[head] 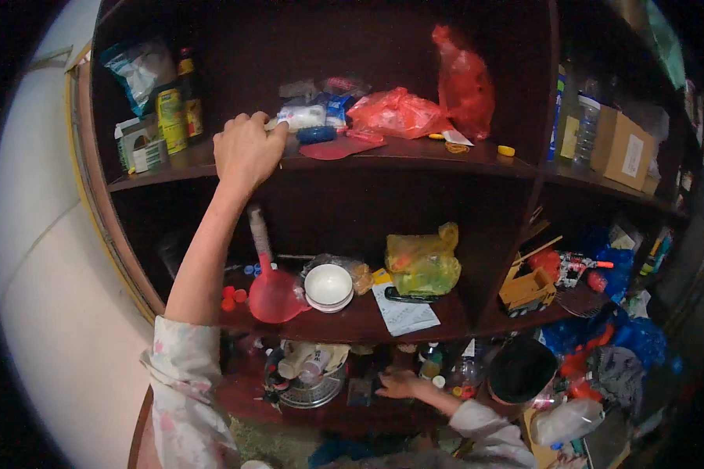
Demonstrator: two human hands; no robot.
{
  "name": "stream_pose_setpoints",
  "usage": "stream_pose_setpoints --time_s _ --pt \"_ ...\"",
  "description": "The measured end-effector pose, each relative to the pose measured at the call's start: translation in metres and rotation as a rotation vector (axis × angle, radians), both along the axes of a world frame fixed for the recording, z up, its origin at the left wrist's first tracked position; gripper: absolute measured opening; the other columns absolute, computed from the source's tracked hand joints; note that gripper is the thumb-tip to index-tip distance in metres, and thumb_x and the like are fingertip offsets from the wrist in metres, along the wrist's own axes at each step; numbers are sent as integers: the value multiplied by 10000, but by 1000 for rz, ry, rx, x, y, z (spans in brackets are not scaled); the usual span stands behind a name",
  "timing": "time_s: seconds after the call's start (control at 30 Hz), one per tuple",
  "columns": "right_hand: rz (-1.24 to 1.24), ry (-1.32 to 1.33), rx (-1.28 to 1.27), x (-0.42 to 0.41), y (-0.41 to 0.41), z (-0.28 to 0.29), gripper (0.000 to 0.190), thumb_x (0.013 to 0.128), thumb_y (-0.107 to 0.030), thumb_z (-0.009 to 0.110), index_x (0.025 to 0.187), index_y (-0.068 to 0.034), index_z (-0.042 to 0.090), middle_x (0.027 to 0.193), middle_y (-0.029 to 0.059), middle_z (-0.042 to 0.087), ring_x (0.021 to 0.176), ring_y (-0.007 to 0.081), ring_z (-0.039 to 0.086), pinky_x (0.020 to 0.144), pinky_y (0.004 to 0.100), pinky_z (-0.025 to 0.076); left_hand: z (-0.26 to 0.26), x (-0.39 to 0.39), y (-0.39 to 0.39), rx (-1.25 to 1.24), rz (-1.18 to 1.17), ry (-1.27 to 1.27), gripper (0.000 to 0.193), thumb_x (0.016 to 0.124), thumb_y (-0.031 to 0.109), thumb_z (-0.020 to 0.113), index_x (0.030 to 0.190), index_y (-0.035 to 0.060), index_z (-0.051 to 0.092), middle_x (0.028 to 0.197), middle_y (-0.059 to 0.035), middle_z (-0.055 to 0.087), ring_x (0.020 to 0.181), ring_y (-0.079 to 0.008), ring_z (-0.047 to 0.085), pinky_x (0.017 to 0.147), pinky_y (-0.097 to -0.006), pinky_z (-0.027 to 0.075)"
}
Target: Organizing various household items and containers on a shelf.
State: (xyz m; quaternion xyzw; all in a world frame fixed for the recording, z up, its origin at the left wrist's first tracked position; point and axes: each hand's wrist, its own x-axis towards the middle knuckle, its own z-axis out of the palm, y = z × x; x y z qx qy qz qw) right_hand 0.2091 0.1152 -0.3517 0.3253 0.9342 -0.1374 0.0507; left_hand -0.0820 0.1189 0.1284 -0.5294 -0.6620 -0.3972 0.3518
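Observation:
My left hand reaches over the edge of the upper shelf, fingers curled beside a white plastic packet; whether it grips anything is hidden. Right of it lie a blue round item, a flat pink piece and a red plastic bag. My right hand is low, at the bottom shelf, fingers partly spread, near a small dark transparent packet; its grip is unclear. A metal basket with bottles in it stands to its left.
The middle shelf holds a pink ladle, stacked white bowls, a yellow plastic bag and a paper sheet. Upper left are a yellow box and a dark bottle. A toy truck and a dark pot stand right.

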Motion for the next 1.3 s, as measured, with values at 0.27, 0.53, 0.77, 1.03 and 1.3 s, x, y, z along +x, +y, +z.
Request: stream_pose_setpoints --time_s 0.27,0.53,0.77,1.03,1.3 --pt "250 915 346 10 -35 415 178 922 -186 568 843 -34 617 742 83 599 643 182 613 595 324 493 -5 -15 -10 23 51 32 458 849 426 507 1011 43 697 1020 -188 660 1002 -352 603 879 -492 443" --pt "-166 425 975 -34 164 572 385 786 -213 679 1086 24 641 1102 233 646 1035 373 618 897 412 490 -1 0 1 33 -12 32 467 847 434 510 974 26 698 1007 -203 659 992 -356 606 878 -506 441" --pt "-384 307 883 -53 205 568 419 730 -220 675 1116 -58 657 1135 194 647 1091 360 601 919 427 482 -3 -5 -3 73 12 71 464 846 427 511 935 18 710 985 -208 663 986 -355 610 868 -507 443" --pt "-211 1379 238 -19 223 596 184 845 -141 575 927 -17 683 801 122 659 804 270 656 743 392 530 0 -4 -2 30 15 54 458 853 439 480 959 69 729 983 -177 671 978 -346 615 863 -475 455" --pt "372 1569 -538 -26 187 622 319 876 -292 567 1066 -43 628 908 81 624 775 186 593 671 328 497 2 2 -2 25 9 65 443 864 431 505 962 62 731 967 -170 678 966 -337 624 862 -476 454"
